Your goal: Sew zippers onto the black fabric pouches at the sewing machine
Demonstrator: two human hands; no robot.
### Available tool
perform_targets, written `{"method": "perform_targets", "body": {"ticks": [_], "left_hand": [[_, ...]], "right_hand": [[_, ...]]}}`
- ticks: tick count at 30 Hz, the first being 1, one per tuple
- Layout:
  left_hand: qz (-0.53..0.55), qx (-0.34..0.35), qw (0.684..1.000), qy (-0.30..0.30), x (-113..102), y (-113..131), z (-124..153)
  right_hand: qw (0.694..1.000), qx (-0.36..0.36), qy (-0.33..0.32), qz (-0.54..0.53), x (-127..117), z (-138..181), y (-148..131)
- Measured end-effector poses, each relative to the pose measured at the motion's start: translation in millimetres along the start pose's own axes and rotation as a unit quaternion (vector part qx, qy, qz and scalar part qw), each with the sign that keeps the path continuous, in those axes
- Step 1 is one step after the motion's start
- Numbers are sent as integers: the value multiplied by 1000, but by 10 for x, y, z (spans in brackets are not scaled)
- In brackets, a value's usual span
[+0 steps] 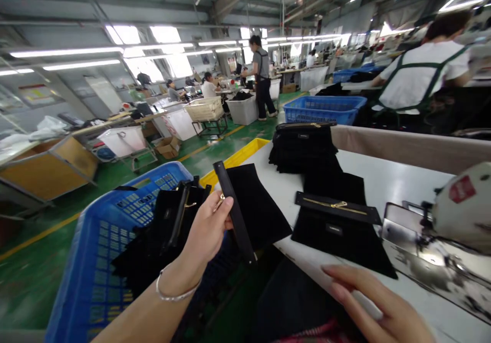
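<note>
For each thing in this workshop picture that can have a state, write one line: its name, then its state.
left hand: gripping the black zipper piece
black zipper piece: held up over the table edge
right hand: open, resting at the table edge
zippered panel: lying flat, zipper closed
black stack: piled on the table
blue basket: holding black pieces

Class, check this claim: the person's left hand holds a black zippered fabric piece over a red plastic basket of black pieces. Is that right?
Not quite. The head view shows the basket is blue, not red. The rest stands: the left hand holds the black zippered fabric piece above it.
</note>
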State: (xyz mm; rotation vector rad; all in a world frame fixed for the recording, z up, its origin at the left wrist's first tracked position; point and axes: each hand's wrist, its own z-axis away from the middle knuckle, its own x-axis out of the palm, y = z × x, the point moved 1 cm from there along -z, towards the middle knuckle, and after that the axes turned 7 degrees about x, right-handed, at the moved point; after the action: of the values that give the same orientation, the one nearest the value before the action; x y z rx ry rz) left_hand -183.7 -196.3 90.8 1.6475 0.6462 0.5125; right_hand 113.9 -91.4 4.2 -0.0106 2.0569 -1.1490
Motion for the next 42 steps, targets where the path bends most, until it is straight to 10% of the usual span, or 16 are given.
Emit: {"method": "perform_targets", "body": {"ticks": [8,42], "left_hand": [[176,-76,976,-101,687,4,111],[187,-79,970,-134,808,-39,227]], "right_hand": [[888,271,-166,-333,156,-67,-455],[858,321,-83,-392,254,22,-504]]}}
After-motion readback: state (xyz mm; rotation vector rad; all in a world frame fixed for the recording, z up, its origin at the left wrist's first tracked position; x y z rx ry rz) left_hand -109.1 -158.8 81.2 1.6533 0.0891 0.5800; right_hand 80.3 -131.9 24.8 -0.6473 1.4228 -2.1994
